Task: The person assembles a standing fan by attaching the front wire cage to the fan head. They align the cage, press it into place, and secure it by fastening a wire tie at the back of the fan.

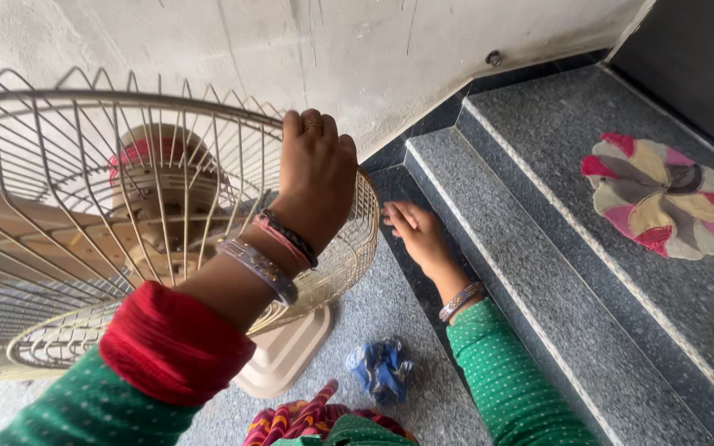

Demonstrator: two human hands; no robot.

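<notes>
Fingers of left hand (316, 177) are curled over the rim of the round wire fan guard (126, 206), gripping it. Right hand (416, 233) is held apart beside the speckled granite step (489, 215), fingers loosely extended.

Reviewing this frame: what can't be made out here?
- Head view: left hand lies on the fan guard; its palm and grip are hidden by its own back.
- Fan guard's left side is cut off by the frame edge.
- Right hand fingertips near the guard's rim; contact unclear.
- Blue cloth: crumpled, kind unclear.
</notes>
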